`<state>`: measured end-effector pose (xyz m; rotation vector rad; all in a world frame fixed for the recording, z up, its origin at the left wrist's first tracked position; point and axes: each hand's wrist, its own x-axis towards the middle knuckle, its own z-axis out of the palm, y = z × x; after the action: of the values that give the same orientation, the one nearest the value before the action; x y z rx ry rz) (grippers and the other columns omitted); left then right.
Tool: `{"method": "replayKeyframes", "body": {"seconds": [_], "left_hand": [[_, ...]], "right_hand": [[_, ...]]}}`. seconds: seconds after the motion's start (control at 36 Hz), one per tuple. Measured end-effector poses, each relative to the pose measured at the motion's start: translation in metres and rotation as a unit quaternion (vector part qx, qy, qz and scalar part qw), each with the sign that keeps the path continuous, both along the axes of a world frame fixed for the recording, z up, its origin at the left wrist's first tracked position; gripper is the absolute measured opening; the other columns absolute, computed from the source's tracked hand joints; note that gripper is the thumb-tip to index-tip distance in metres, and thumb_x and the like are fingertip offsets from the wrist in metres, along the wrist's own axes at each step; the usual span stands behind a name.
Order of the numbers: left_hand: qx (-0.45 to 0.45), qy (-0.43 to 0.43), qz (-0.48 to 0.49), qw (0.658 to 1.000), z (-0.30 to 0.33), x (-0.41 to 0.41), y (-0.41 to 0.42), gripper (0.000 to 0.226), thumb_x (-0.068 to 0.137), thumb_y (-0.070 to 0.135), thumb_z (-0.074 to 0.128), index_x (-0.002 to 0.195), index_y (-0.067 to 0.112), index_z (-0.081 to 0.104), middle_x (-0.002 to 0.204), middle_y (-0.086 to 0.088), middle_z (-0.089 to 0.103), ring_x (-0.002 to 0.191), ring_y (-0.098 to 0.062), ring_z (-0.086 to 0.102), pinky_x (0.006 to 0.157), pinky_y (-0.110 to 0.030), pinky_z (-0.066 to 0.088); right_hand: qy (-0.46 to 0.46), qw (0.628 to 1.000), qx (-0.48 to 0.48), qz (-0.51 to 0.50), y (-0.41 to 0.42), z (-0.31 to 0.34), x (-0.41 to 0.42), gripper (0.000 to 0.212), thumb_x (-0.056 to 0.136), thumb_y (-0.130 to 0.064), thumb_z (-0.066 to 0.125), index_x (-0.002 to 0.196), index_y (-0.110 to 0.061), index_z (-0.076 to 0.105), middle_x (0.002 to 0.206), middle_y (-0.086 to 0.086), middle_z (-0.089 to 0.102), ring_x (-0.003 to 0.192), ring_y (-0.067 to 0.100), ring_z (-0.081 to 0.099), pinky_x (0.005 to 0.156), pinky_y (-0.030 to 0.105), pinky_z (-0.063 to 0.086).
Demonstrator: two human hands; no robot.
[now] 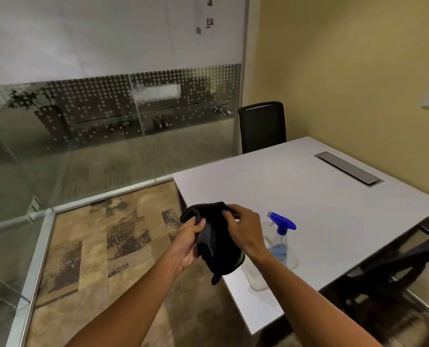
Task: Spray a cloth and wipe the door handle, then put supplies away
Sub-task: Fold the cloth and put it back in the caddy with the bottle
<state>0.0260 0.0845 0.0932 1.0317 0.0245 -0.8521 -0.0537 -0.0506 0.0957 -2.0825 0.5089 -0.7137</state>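
Observation:
A black cloth [217,244] hangs between both my hands above the near left corner of the white table [308,196]. My left hand [189,242] grips the cloth's left side. From the right, my right hand [244,227] pinches its upper edge. A clear spray bottle [281,242] with a blue trigger head and blue liquid stands upright on the table, just right of my right wrist. No door handle is in view.
A clear plastic container [256,276] lies on the table by the bottle. A black chair [262,126] stands at the table's far end, another chair [393,266] at the right. A glass wall [108,136] runs along the left over patterned carpet [103,246].

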Motion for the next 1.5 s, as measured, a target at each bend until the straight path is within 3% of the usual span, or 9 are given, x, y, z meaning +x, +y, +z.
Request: {"method": "replayKeyframes", "body": {"seconds": [0.22,0.33,0.5,0.61,0.69,0.86,1.0,1.11,1.5], "left_hand": [[0.175,0.013,0.055,0.983,0.005,0.005,-0.011,0.027,0.099,-0.013,0.036,0.086,-0.007,0.059,0.08,-0.019,0.063,0.064,-0.03,0.065,0.044,-0.032,0.058],[0.172,0.03,0.058,0.983,0.006,0.008,-0.02,0.028,0.1,-0.01,0.033,0.086,-0.006,0.056,0.082,-0.019,0.061,0.071,-0.034,0.06,0.065,-0.044,0.057],[0.154,0.036,0.068,0.985,0.014,0.005,-0.031,0.035,0.098,-0.007,0.029,0.079,-0.004,0.058,0.051,-0.014,0.061,0.053,-0.033,0.061,0.037,-0.031,0.052],[0.09,0.038,-0.001,0.995,0.012,0.004,-0.027,0.05,0.105,0.038,0.052,0.103,-0.006,0.075,0.089,-0.025,0.078,0.079,-0.035,0.075,0.068,-0.041,0.061],[0.102,-0.004,-0.031,0.994,0.012,0.009,-0.021,0.024,0.099,0.017,0.063,0.102,-0.004,0.074,0.091,-0.021,0.078,0.078,-0.031,0.077,0.062,-0.037,0.063],[0.066,-0.103,-0.046,0.991,0.034,0.014,-0.006,0.028,0.095,-0.002,0.058,0.12,0.004,0.071,0.106,-0.02,0.078,0.092,-0.031,0.076,0.069,-0.038,0.062],[-0.081,-0.169,-0.092,0.978,0.069,0.012,0.015,0.033,0.087,0.002,0.062,0.112,0.011,0.08,0.112,-0.014,0.078,0.098,-0.026,0.077,0.08,-0.034,0.063],[-0.101,-0.178,-0.077,0.976,0.075,0.012,0.015,0.037,0.087,0.0,0.056,0.115,0.011,0.079,0.109,-0.014,0.078,0.095,-0.026,0.077,0.078,-0.034,0.063],[0.111,-0.203,-0.102,0.967,0.036,0.023,0.021,0.058,0.081,-0.007,0.074,0.135,0.01,0.058,0.129,-0.015,0.071,0.111,-0.03,0.072,0.086,-0.039,0.062]], "right_hand": [[0.013,0.994,0.09,-0.055,-0.016,-0.01,-0.011,0.022,0.098,-0.036,0.061,0.112,-0.021,0.07,0.105,-0.004,0.075,0.094,0.01,0.07,0.08,0.018,0.053],[-0.008,0.999,0.046,-0.009,0.002,-0.016,-0.016,0.02,0.093,-0.039,0.066,0.104,-0.025,0.074,0.099,-0.01,0.077,0.091,0.003,0.07,0.082,0.022,0.057],[-0.005,0.997,-0.045,0.065,0.029,-0.028,-0.025,0.034,0.087,-0.045,0.06,0.116,-0.035,0.072,0.1,-0.011,0.079,0.086,0.01,0.072,0.076,0.031,0.06],[-0.056,0.988,-0.092,0.107,0.031,-0.031,-0.029,0.032,0.089,-0.039,0.061,0.119,-0.034,0.072,0.109,-0.012,0.077,0.099,0.006,0.067,0.087,0.026,0.058],[-0.041,0.975,-0.135,0.169,0.023,-0.035,-0.028,0.037,0.094,-0.039,0.057,0.125,-0.026,0.071,0.13,-0.012,0.069,0.122,0.002,0.055,0.105,0.016,0.039],[-0.117,0.978,0.172,-0.028,0.01,-0.03,-0.035,0.016,0.097,-0.048,0.059,0.112,-0.049,0.062,0.121,-0.018,0.065,0.117,0.01,0.06,0.097,0.027,0.052],[-0.113,0.876,0.469,0.013,-0.014,-0.019,-0.034,0.09,0.079,-0.065,0.057,0.155,-0.029,0.027,0.163,0.002,0.033,0.145,0.029,0.038,0.12,0.052,0.03],[-0.13,0.718,0.663,0.167,-0.032,-0.015,-0.042,0.097,0.056,-0.058,0.093,0.137,-0.015,0.06,0.138,0.01,0.065,0.125,0.033,0.062,0.098,0.047,0.056],[0.044,0.888,0.423,0.173,-0.067,0.0,-0.044,0.063,0.07,-0.029,0.092,0.125,-0.011,0.066,0.116,0.009,0.076,0.108,0.029,0.072,0.092,0.043,0.059]]}}
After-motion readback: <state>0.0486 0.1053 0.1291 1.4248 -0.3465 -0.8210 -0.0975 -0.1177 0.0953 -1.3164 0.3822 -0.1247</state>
